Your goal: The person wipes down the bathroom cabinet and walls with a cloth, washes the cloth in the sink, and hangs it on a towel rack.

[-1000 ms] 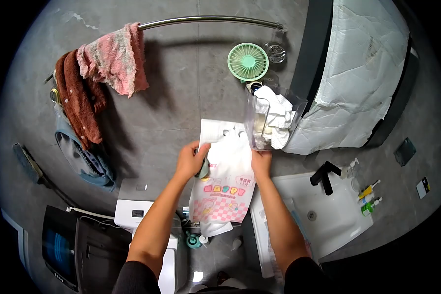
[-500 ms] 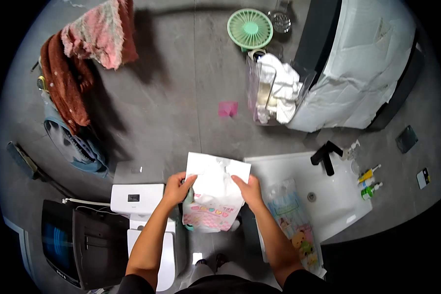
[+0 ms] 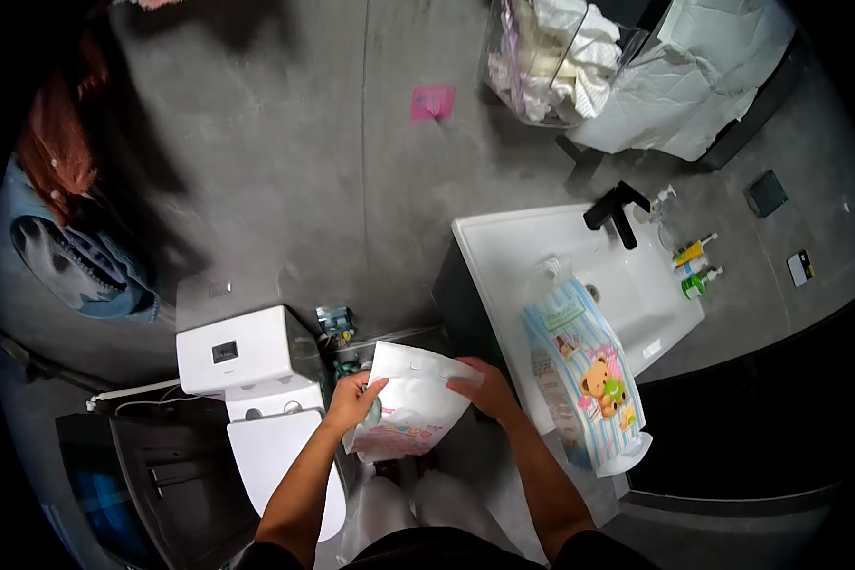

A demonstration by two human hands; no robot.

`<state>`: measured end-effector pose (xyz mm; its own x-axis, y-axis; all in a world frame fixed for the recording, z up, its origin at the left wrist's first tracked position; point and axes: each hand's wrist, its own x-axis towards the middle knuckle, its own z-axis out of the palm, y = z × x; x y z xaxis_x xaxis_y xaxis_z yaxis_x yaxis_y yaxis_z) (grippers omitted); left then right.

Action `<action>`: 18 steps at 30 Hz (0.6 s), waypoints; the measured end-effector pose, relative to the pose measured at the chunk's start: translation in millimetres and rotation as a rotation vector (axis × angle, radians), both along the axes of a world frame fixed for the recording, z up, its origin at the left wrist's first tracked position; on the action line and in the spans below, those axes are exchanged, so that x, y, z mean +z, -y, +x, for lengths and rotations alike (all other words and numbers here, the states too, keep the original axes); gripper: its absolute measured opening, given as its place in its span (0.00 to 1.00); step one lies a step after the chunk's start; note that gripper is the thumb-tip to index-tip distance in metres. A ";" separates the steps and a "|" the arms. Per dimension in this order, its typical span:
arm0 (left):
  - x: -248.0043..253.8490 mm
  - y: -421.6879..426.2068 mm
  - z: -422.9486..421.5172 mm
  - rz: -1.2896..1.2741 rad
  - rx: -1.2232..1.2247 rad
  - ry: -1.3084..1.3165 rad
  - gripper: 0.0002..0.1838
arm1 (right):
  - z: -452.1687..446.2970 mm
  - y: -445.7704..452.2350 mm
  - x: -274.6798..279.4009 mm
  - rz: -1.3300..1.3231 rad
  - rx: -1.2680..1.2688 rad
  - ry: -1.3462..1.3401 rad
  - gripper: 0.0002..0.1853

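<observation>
Between my hands hangs a white bag with pink print low on its front and a small cut-out near its top edge. My left hand pinches the bag's left side; a grey-green object shows beside those fingers, partly hidden. My right hand grips the upper right edge, its thumb on the front and its other fingers behind.
To the right, a striped package with a bear lies over the edge of a white sink with a black faucet. A white toilet stands at left. Up on the wall are a pink hook and a clear basket.
The view has tilted down and turned toward the sink. Both hands have lowered the bag from the wall to in front of my legs, and the pink hook behind it is now uncovered.
</observation>
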<state>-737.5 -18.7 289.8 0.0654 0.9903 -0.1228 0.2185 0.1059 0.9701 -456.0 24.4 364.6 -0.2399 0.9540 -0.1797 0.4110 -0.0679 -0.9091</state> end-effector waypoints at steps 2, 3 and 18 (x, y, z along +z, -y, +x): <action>-13.3 5.8 2.5 -0.021 -0.021 -0.043 0.13 | 1.4 7.3 -22.1 0.048 0.099 0.144 0.23; -11.9 7.7 4.8 -0.039 -0.036 -0.063 0.13 | -2.5 11.3 -23.0 0.070 0.153 0.216 0.24; -8.1 33.3 31.3 0.022 0.117 0.032 0.11 | -4.4 38.8 -19.7 0.227 0.161 0.347 0.11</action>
